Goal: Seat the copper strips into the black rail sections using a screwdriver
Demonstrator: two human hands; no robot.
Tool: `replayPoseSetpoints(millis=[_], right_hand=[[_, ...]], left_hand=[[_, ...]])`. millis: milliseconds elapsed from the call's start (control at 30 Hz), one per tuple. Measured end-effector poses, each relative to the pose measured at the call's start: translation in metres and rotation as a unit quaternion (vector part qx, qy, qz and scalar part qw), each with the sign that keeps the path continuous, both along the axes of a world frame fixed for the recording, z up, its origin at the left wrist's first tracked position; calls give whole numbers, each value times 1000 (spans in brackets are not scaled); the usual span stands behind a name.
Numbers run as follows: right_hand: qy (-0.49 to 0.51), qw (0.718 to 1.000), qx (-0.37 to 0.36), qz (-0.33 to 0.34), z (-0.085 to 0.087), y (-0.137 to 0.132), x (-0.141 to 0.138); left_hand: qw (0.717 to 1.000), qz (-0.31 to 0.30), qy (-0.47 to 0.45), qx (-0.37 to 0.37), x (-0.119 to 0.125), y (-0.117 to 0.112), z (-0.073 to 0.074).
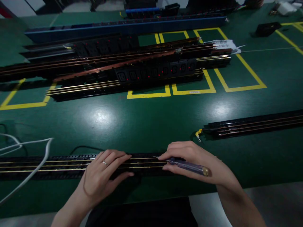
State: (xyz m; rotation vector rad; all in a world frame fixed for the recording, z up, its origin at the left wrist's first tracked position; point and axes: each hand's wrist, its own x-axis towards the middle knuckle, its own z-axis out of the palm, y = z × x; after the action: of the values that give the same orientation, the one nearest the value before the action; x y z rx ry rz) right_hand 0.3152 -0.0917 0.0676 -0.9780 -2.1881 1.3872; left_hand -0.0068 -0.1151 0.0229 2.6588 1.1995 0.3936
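Note:
A long black strip [146, 172] with thin brass bars along it lies across the near side of the table. My left hand [104, 170], wearing a ring, lies over this strip, fingers across its top and thumb at the near edge, steadying it. To the right, my right hand [189, 157] is closed around a slim pen-like tool [187, 165] with a dark, see-through handle and a brass-coloured end. The tool's thin metal tip points left and is at the far brass bar; whether it touches cannot be made out. The strip's right end is hidden behind my right hand.
A white cable [44, 157] crosses the strip at left. Another black strip with copper-coloured bars [255, 126] and a yellow-sleeved wire end [198, 134] lies at right. Farther back are stacked socket strips [156, 72], a blue rail [142, 25] and yellow tape outlines on the green table [151, 116].

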Motion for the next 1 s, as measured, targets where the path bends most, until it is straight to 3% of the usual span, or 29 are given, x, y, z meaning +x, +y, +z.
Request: replayPoseSetpoints(millis=[300,367,467,667,800,1000], right_hand=[[18,1000,-7,9,-1,1,0],[16,1000,-8,7,-1,1,0],[10,1000,-14,7,-1,0,0],[8,1000,-26,13,1,3,1],[8,999,-32,18,1,4,1],[5,999,-30,19,-1,3,2]], left_hand=[[998,34,37,-45,-65,-3,5],[997,43,46,-45,-67,-4,9],[995,54,65,-47,-52,-5,11],[1000,-7,17,-15,-19,0,-1],[999,-4,11,-31,-33,-1,-5],[998,36,36,-34,-82,-7,-6]])
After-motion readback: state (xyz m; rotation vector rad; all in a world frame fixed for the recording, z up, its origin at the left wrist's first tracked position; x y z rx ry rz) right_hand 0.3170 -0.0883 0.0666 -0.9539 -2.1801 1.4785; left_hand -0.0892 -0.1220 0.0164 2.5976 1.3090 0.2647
